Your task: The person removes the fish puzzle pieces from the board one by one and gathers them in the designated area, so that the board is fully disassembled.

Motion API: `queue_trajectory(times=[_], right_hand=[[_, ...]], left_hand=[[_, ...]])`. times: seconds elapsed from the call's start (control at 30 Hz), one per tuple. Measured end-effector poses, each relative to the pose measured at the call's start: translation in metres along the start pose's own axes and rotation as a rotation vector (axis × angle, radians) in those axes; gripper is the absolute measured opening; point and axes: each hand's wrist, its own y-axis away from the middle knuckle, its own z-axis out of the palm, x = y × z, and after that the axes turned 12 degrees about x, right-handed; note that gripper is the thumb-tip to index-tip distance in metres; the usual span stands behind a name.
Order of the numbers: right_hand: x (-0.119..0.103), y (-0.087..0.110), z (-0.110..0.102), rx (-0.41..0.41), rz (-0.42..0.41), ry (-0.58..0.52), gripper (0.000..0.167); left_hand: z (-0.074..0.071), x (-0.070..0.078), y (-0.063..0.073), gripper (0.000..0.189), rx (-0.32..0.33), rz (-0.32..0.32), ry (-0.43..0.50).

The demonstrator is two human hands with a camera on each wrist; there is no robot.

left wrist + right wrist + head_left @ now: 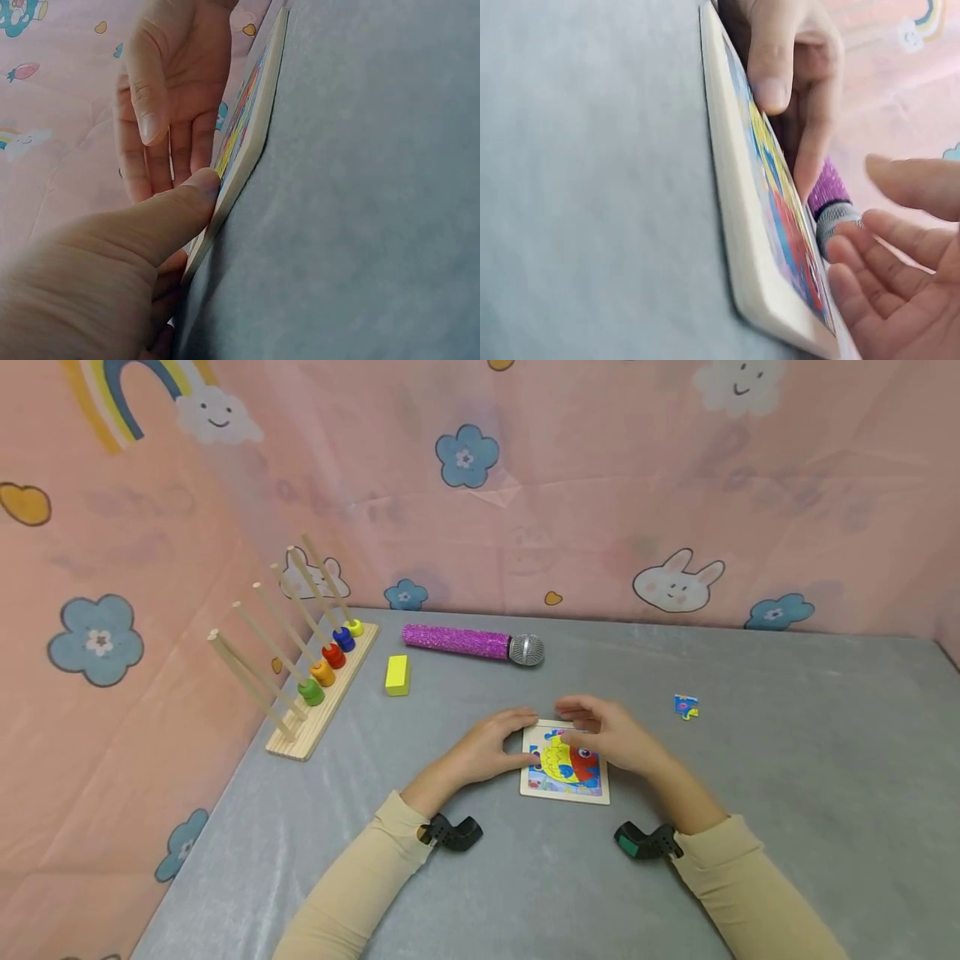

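A small wooden jigsaw puzzle (564, 787) with a yellow and red fish picture lies on the grey table. My left hand (487, 747) holds its left side, the thumb on the picture and the fingers along the far edge. In the left wrist view, that left hand (112, 255) has its thumb tip at the puzzle's pale rim (251, 142). My right hand (618, 737) hovers over the upper right part of the puzzle and covers some of the picture. Nothing shows between its relaxed fingers in the right wrist view, where the right hand (907, 277) is beside the board.
A loose puzzle piece (686, 706) lies to the right. Behind the puzzle is a purple glittery microphone (457, 641), with a yellow block (397, 676) left of it. A wooden peg stand (330, 702) with coloured beads stands at the far left. A pink patterned cloth (525, 527) hangs behind.
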Motion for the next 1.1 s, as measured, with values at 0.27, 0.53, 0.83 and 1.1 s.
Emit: queue_trajectory(times=[0.27,0.53,0.83,1.1], right_hand=[[0.007,0.006,0.011,0.029,-0.053,0.13,0.045],[0.013,0.008,0.016,0.034,-0.156,0.235,0.036],[0.008,0.009,0.016,0.013,-0.17,0.3,0.031],[0.002,0.009,0.019,0.002,-0.119,0.315,0.028]], left_hand=[[0.0,0.001,0.0,0.062,-0.005,-0.012,0.003],[0.0,0.001,0.0,0.062,-0.011,-0.014,0.011],[0.001,0.001,-0.001,0.061,-0.006,-0.013,0.014],[0.002,0.0,-0.001,0.062,-0.007,-0.016,0.012]])
